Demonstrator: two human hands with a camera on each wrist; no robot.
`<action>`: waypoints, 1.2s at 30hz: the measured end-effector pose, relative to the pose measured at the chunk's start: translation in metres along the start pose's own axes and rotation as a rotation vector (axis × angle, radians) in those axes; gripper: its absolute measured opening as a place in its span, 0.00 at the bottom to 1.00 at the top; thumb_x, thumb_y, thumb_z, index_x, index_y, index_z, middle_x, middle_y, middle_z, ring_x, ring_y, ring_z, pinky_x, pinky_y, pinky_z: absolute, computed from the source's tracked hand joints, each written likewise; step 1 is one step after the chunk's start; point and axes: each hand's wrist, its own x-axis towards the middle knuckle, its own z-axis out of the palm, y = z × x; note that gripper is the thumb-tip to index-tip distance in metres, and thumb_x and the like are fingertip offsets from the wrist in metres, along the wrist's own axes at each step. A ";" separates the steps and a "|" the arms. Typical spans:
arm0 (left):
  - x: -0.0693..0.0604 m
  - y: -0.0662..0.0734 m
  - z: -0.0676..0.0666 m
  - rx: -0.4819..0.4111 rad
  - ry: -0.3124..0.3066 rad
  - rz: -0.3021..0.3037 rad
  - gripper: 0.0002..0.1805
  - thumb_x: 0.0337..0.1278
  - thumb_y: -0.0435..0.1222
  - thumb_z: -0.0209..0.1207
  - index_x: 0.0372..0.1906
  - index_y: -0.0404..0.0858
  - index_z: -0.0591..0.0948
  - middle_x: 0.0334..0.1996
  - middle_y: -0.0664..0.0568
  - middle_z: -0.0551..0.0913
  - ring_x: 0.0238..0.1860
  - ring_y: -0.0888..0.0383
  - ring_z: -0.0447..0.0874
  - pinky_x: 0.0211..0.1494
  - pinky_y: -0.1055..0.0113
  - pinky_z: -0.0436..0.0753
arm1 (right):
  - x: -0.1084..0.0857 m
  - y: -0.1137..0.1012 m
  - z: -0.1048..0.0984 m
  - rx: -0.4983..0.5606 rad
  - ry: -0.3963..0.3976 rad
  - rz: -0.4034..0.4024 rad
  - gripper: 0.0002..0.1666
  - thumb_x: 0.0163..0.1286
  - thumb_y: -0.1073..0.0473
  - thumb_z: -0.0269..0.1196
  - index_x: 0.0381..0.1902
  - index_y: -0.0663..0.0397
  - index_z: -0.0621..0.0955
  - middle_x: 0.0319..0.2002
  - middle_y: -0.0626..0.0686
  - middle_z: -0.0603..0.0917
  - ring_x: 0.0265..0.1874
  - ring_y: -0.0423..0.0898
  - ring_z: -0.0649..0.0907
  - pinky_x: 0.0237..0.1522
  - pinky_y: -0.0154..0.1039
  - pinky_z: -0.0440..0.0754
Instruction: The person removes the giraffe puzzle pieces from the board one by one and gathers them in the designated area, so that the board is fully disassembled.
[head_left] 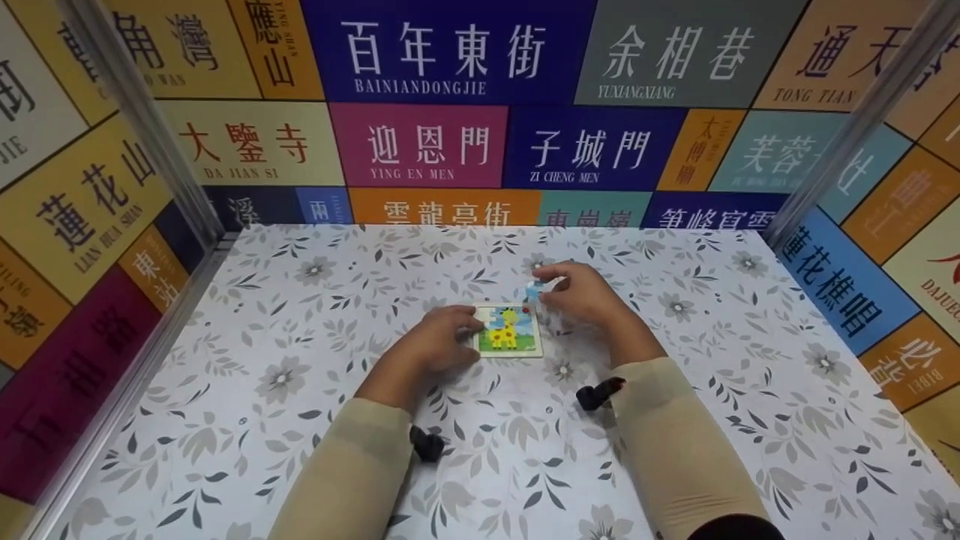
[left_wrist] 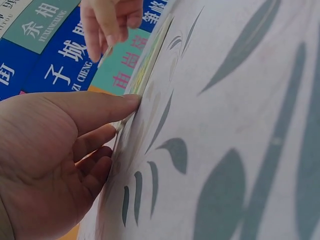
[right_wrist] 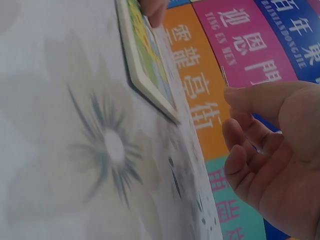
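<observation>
The person's left hand [head_left: 441, 339] comes in from the near side of the table [head_left: 300, 420], its forearm slanting inward and away, and grips the left side of a square giraffe jigsaw puzzle [head_left: 517, 336]. Its thumb is at the puzzle's near left corner while a fingertip laps over the left rim; the other fingers curl in toward the palm. The puzzle lies flat on the floral-patterned tabletop, about midway between the table's left and right edges and some way in from its far edge. The right hand [head_left: 581, 294] is raised just beyond the puzzle's far right corner, wrist bent inward, pinching a small light-blue puzzle piece [head_left: 533, 289] between thumb and forefinger, with the remaining fingers loosely folded. The wrist view shows that piece edge-on, as a thin sliver. Both forearms, in beige sleeves [head_left: 679, 439], angle toward each other, each with a black wrist device [head_left: 598, 394] on its inner side. Colourful panels with Chinese characters [head_left: 442, 49] rise behind the table's far edge.
</observation>
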 end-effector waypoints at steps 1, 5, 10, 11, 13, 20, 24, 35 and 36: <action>0.000 0.000 0.000 0.007 0.000 0.001 0.29 0.61 0.37 0.71 0.68 0.46 0.84 0.83 0.55 0.68 0.86 0.46 0.57 0.90 0.50 0.57 | -0.001 0.003 -0.002 0.003 0.007 0.012 0.28 0.75 0.56 0.68 0.72 0.42 0.81 0.69 0.51 0.82 0.57 0.53 0.84 0.46 0.44 0.85; -0.001 0.001 0.000 0.033 -0.006 0.001 0.29 0.63 0.39 0.70 0.70 0.47 0.83 0.83 0.55 0.67 0.86 0.47 0.57 0.90 0.50 0.57 | -0.002 0.014 -0.007 0.017 0.027 0.047 0.28 0.76 0.55 0.68 0.72 0.42 0.81 0.69 0.52 0.82 0.59 0.54 0.84 0.49 0.46 0.85; -0.004 0.001 0.000 0.014 -0.009 -0.021 0.30 0.64 0.38 0.68 0.71 0.48 0.82 0.83 0.59 0.66 0.87 0.49 0.56 0.90 0.50 0.56 | -0.002 0.024 -0.006 0.042 0.019 0.084 0.27 0.76 0.54 0.67 0.72 0.42 0.81 0.70 0.52 0.81 0.65 0.55 0.82 0.60 0.51 0.85; -0.005 0.001 0.000 0.009 -0.008 -0.024 0.30 0.64 0.38 0.68 0.72 0.49 0.82 0.83 0.59 0.66 0.87 0.50 0.55 0.90 0.50 0.56 | -0.001 0.026 -0.005 0.044 0.012 0.089 0.27 0.77 0.55 0.67 0.72 0.42 0.80 0.71 0.52 0.81 0.66 0.55 0.81 0.62 0.52 0.85; -0.006 0.001 0.000 0.001 -0.006 -0.023 0.30 0.64 0.38 0.68 0.71 0.48 0.82 0.83 0.59 0.66 0.87 0.50 0.56 0.90 0.50 0.56 | 0.000 0.029 -0.004 0.040 0.011 0.097 0.27 0.77 0.55 0.67 0.72 0.42 0.81 0.71 0.52 0.81 0.68 0.56 0.81 0.65 0.55 0.84; -0.006 0.000 -0.001 -0.044 -0.002 -0.044 0.30 0.62 0.38 0.69 0.70 0.50 0.83 0.83 0.62 0.66 0.87 0.52 0.55 0.90 0.50 0.56 | 0.004 0.038 -0.003 0.046 -0.003 0.143 0.27 0.76 0.56 0.67 0.71 0.42 0.81 0.71 0.54 0.80 0.74 0.56 0.78 0.73 0.57 0.79; -0.005 -0.001 -0.001 -0.045 -0.004 -0.039 0.30 0.62 0.39 0.69 0.70 0.50 0.83 0.83 0.61 0.66 0.87 0.51 0.55 0.90 0.50 0.56 | 0.004 0.038 -0.002 0.035 -0.003 0.166 0.27 0.76 0.56 0.67 0.71 0.42 0.81 0.71 0.53 0.80 0.74 0.55 0.77 0.75 0.57 0.76; -0.004 -0.003 0.001 -0.067 0.001 -0.051 0.30 0.60 0.39 0.69 0.69 0.54 0.83 0.82 0.64 0.66 0.88 0.51 0.53 0.90 0.47 0.53 | 0.006 0.032 -0.003 0.035 -0.017 0.292 0.27 0.75 0.57 0.68 0.69 0.37 0.81 0.71 0.49 0.80 0.75 0.52 0.75 0.80 0.58 0.71; -0.005 -0.003 0.001 -0.067 0.007 -0.042 0.30 0.60 0.38 0.69 0.69 0.53 0.83 0.82 0.64 0.67 0.88 0.50 0.53 0.90 0.47 0.53 | 0.006 0.032 -0.003 0.030 -0.015 0.289 0.27 0.74 0.57 0.68 0.69 0.37 0.81 0.71 0.49 0.80 0.75 0.53 0.75 0.80 0.59 0.70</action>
